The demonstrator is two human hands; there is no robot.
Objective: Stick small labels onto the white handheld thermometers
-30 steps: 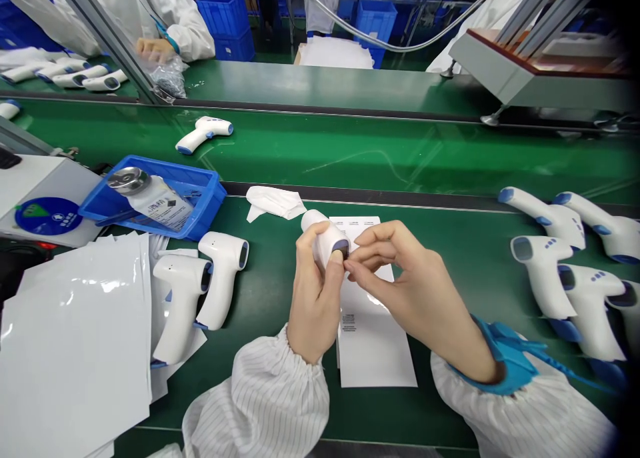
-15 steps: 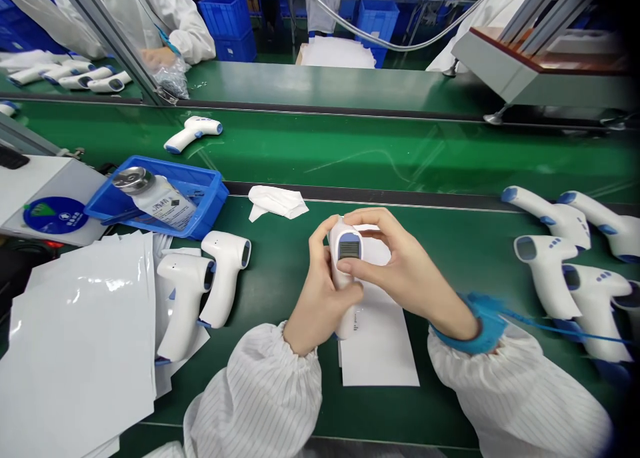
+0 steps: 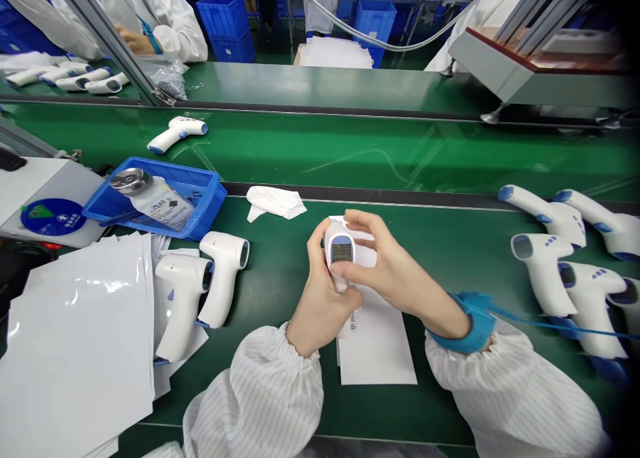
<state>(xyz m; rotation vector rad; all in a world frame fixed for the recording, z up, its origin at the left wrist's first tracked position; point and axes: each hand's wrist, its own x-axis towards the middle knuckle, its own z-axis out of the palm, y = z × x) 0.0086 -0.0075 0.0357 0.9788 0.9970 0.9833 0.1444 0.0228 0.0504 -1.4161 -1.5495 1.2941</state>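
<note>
My left hand (image 3: 320, 298) grips the handle of a white forehead thermometer (image 3: 340, 251), held upright with its small grey display facing me. My right hand (image 3: 385, 265) is closed over the thermometer's head, thumb pressed just under the display and fingers curled over the top. Both hands hover above a white label sheet (image 3: 375, 338) lying on the green bench. A blue wrist strap (image 3: 470, 325) with a blue cord wraps my right wrist.
Two white thermometers (image 3: 200, 291) lie on white sheets (image 3: 80, 338) at left, several more (image 3: 565, 258) at right. A blue tray (image 3: 200, 205) holds a bottle; a white cloth (image 3: 275, 201) lies beside it. One thermometer (image 3: 175, 133) rides the far conveyor. Other people work behind.
The thermometer was turned from lying sideways to upright with its display toward me. My right hand moved from pinching at its end to covering its head. The conveyor thermometer drifted left.
</note>
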